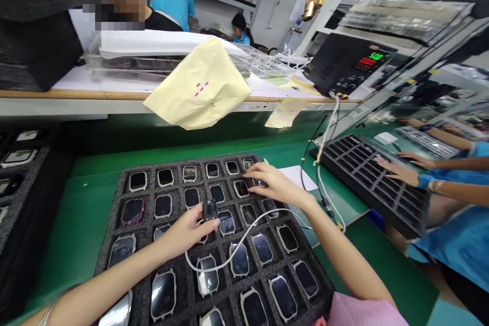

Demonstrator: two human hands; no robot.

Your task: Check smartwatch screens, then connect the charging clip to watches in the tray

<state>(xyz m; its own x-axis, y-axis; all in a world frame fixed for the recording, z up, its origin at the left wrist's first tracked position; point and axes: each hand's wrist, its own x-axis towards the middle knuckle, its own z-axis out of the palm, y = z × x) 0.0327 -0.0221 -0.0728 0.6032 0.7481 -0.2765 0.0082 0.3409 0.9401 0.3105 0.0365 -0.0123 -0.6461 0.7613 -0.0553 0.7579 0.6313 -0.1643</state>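
Observation:
A black foam tray (114,224) lies on the green mat before me, its pockets filled with several smartwatch bodies (239,259). My left hand (187,232) is closed on a small black clip connector (210,210) with a white cable (244,237) that loops across the tray. It hovers over the tray's middle rows. My right hand (273,183) reaches to the tray's far right corner, its fingers curled around a watch body (260,182) in its pocket.
A second black tray (376,183) at the right has a co-worker's hands (397,170) on it. A black power supply (346,63) with lit digits stands behind it. A yellow sheet (198,86) hangs over the shelf edge. More trays (19,163) sit at the left.

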